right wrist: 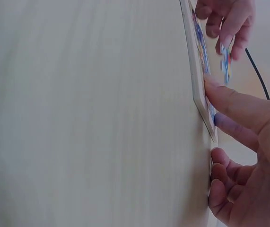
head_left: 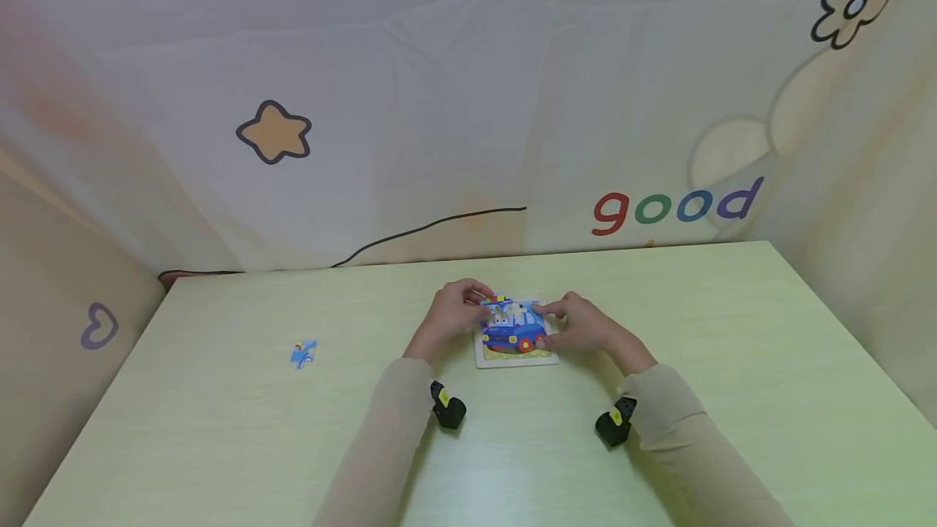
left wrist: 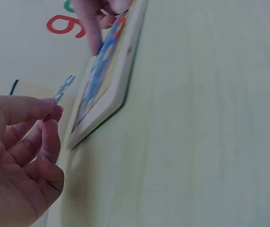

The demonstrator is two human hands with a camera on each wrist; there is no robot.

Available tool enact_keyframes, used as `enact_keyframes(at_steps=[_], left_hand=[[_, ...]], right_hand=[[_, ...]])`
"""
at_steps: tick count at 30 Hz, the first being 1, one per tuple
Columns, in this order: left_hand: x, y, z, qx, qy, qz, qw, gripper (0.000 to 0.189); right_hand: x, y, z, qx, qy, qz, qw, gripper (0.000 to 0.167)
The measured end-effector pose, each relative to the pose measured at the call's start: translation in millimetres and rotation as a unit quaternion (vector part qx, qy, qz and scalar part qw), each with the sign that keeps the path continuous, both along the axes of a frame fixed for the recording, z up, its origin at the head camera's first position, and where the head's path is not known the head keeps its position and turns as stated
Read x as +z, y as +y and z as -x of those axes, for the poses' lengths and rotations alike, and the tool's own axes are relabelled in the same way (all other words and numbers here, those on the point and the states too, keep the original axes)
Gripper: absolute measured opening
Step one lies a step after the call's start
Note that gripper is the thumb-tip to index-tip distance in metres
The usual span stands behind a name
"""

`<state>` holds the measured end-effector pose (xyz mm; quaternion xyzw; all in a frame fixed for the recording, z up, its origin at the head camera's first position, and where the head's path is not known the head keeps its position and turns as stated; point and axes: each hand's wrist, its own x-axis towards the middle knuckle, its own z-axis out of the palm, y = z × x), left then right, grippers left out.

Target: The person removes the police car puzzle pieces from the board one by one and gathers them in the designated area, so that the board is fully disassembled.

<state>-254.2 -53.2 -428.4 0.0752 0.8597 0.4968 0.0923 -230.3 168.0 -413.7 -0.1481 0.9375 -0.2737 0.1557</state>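
Note:
Between thumb and fingertips, my left hand [head_left: 455, 314] pinches a jigsaw piece [left wrist: 65, 90], held just above the board's far left part. In the right wrist view the same piece shows blue, with some red and yellow. The jigsaw puzzle board [head_left: 516, 363], with a pale frame and a picture of a blue car with red wheels, lies flat on the table. My right hand [head_left: 589, 327] rests at its right side, thumb and index finger spread apart and touching the puzzle surface. The other right fingers are bent beside the board.
One loose blue jigsaw piece [head_left: 303, 353] lies on the pale wooden table [head_left: 220, 429], well left of the board. Behind the table hangs a printed cloth backdrop [head_left: 439, 120]. Both wrists wear small black cameras [head_left: 448, 410].

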Motion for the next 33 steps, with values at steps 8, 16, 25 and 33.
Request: enact_keyframes(at_steps=[8, 16, 25, 33], left_hand=[[16.1, -57.1, -9.6, -0.001, 0.019, 0.043, 0.9989, 0.022], [20.0, -117.1, -31.1, -0.012, 0.023, 0.065, 0.9976, 0.023], [20.7, -165.2, -56.2, 0.019, -0.011, 0.094, 0.9953, 0.023], [13.8, -190.5, -62.1, 0.014, -0.011, 0.102, 0.9946, 0.025]], right_hand=[[2.4, 2, -1.3, -0.003, 0.004, 0.000, 1.0000, 0.059], [1.5, 3, -0.1, 0.002, 0.007, 0.000, 1.0000, 0.060], [-0.8, 2, 0.9, 0.001, 0.005, -0.004, 1.0000, 0.060], [-0.8, 0, -0.9, 0.004, 0.007, 0.001, 1.0000, 0.058]])
